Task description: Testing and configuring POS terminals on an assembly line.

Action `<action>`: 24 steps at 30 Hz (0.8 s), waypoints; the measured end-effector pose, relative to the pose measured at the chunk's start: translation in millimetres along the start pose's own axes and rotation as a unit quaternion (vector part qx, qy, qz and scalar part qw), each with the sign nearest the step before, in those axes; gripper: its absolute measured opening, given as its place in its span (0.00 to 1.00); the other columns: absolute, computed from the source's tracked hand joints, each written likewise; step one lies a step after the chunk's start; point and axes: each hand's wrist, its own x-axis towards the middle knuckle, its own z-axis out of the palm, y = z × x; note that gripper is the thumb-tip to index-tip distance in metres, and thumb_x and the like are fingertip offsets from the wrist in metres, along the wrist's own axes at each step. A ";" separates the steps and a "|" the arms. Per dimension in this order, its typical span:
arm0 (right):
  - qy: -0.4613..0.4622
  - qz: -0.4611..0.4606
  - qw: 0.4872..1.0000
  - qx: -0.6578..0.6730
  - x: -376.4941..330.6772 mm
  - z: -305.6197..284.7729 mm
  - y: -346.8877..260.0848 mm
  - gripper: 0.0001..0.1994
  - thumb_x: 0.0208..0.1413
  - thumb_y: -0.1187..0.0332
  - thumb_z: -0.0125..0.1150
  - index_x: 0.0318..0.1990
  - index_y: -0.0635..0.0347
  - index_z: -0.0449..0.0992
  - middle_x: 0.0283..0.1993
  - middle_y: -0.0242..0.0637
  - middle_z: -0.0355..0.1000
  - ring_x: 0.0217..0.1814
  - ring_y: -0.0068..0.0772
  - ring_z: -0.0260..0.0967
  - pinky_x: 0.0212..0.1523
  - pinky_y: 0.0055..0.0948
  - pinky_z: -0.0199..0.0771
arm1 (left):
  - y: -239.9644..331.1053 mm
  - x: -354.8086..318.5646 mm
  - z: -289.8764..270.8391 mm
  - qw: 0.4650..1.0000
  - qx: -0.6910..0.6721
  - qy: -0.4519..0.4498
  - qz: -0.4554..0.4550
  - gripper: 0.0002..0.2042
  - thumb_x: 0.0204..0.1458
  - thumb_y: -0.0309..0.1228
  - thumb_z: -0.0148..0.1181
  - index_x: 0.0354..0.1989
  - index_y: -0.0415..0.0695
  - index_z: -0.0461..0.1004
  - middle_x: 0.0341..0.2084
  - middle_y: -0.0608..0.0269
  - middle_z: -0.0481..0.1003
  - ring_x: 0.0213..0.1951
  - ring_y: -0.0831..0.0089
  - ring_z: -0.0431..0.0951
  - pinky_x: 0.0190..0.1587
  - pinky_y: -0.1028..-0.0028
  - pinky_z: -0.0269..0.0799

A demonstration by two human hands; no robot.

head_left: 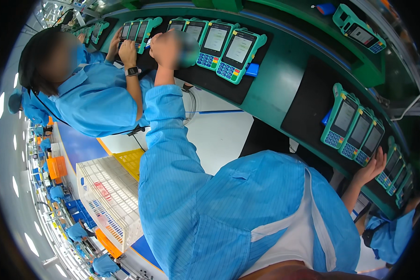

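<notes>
My left hand [165, 50] reaches up over the bench, beside a row of teal handheld payment terminals [215, 37] with lit screens and blue keypads. A blur covers part of that hand and a teal terminal next to it, so its grip is unclear. Over on the right, my right hand [372, 169] rests with its fingers apart against the near edge of a second group of payment terminals [343, 116]. A blue block [252, 70] sits against the last terminal of the left row.
Black mats [299, 103] lie on the green bench [274, 88]. One terminal [359, 32] stands on the raised shelf. At my left a co-worker in blue [95, 95] handles other terminals [137, 32]. A white crate [109, 191] stands behind; another person [389, 235] is at right.
</notes>
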 end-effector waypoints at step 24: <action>-0.007 -0.006 1.000 0.013 0.1 -1.3 2.1 0.24 0.64 0.67 0.43 0.64 0.69 0.50 0.64 0.59 0.59 0.69 0.48 0.55 0.71 0.46 0.50 | 42.9 -15.3 -8.6 0.987 -0.026 -0.016 0.160 0.15 0.48 0.38 0.55 0.45 0.61 0.80 0.54 0.56 0.65 0.64 0.54 0.56 0.64 0.45 0.42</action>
